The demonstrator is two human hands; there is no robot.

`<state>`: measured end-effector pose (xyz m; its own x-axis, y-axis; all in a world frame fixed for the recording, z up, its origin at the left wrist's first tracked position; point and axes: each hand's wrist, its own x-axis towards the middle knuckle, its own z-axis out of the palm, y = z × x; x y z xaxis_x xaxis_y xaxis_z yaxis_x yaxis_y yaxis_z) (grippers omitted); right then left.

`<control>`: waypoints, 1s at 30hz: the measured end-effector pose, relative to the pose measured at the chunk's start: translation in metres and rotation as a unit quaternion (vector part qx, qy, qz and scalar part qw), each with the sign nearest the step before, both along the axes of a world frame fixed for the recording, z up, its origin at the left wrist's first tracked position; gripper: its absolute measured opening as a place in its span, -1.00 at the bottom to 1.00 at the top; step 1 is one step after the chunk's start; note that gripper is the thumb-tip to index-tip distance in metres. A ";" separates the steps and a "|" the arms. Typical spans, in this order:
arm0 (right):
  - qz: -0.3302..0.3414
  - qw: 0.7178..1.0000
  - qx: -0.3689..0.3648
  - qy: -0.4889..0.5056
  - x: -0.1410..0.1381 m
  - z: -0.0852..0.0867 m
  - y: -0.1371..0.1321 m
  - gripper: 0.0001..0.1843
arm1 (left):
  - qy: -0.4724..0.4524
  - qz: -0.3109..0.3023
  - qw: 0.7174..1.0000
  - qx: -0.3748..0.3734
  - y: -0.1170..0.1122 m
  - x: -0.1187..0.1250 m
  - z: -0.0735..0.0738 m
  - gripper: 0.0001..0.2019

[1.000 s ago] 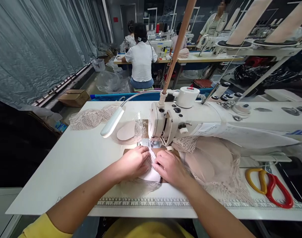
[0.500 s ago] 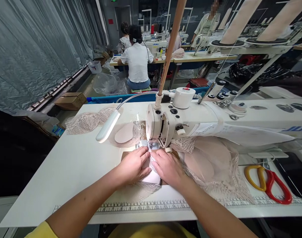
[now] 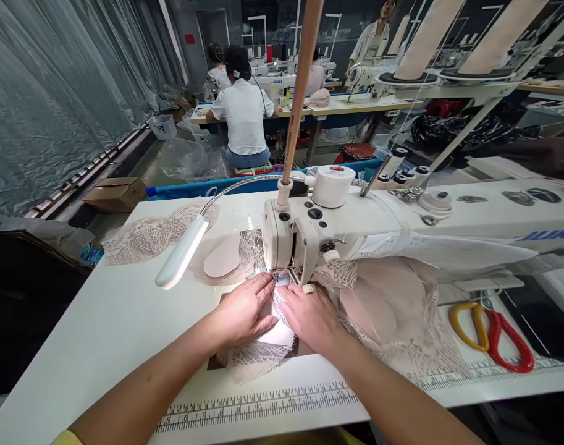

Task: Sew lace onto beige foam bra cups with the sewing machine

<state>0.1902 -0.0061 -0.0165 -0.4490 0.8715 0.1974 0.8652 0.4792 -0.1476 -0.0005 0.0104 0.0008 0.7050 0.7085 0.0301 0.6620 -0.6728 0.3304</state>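
Note:
My left hand and my right hand lie flat side by side on a piece of pale lace with a white pad, just in front of the needle of the white sewing machine. The fingers of both hands are stretched out and press the lace down at the presser foot. More pink lace and padded cups trail to the right under the machine arm.
A white gooseneck lamp hangs at the left over a sewn lace piece. More lace lies at the far left. Yellow and red scissors rest at the right. A ruler strip runs along the front edge. Other people sit at machines behind.
Both hands have slid the lace forward toward the needle. The camera has moved closer and tilted, so the table shifts down-left in view.

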 end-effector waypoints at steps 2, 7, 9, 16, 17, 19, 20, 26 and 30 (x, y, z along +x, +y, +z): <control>-0.005 1.000 0.001 0.006 0.000 0.001 0.001 -0.71 | -0.001 -0.010 1.000 -0.001 0.003 -0.002 0.001 -0.35; -0.003 0.999 -0.019 0.029 0.002 0.003 0.002 -0.71 | 0.029 -0.027 0.999 0.009 0.006 -0.011 0.010 -0.41; -0.004 0.999 -0.017 0.045 0.005 0.002 0.002 -0.70 | 0.035 -0.032 0.998 0.041 0.003 -0.012 0.014 -0.50; 0.012 0.996 -0.001 0.083 0.010 0.001 0.000 -0.64 | -0.024 -0.040 0.995 0.087 -0.011 -0.007 0.008 -0.70; 0.015 0.996 0.003 0.089 0.010 0.001 0.000 -0.63 | -0.024 -0.037 0.995 0.085 -0.012 -0.006 0.006 -0.72; 0.030 0.995 0.008 0.098 0.009 0.003 -0.001 -0.63 | -0.021 -0.030 0.996 0.080 -0.012 -0.007 0.004 -0.74; 0.038 0.994 0.009 0.099 0.009 0.003 -0.001 -0.64 | -0.021 -0.028 0.996 0.078 -0.012 -0.007 0.003 -0.75; 0.058 0.994 -0.019 0.089 0.009 0.002 -0.002 -0.65 | -0.055 -0.024 0.996 0.071 -0.011 -0.009 0.002 -0.74; 0.066 0.993 -0.011 0.094 0.010 -0.001 -0.002 -0.66 | -0.075 -0.023 0.995 0.069 -0.010 -0.013 0.000 -0.70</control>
<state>0.1999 -0.0081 -0.0171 -0.5172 0.8121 0.2701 0.7507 0.5821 -0.3125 -0.0133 0.0002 0.0007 0.7161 0.6583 0.2322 0.5801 -0.7462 0.3265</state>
